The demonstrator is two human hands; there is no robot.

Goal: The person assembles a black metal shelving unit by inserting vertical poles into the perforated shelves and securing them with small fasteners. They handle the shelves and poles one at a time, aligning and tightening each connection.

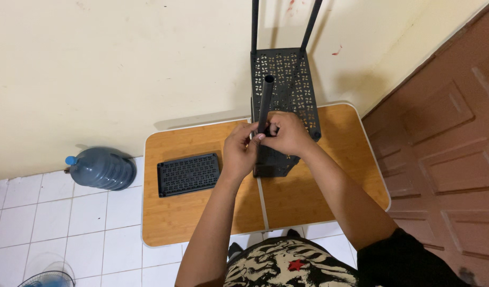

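Note:
A black perforated plastic rack (289, 79) stands on a small wooden folding table (191, 212), with two black poles rising from its far corners. A third black pole (266, 98) stands at a near corner. My left hand (239, 151) and my right hand (287, 133) both grip the lower part of that pole, close together in front of the rack. A separate black perforated shelf tray (188, 174) lies flat on the table to the left of my hands.
A blue water jug (102, 168) lies on the white tiled floor at the left, against the cream wall. A brown panelled door (446, 143) is on the right. The rim of a fan (48, 278) shows at the bottom left.

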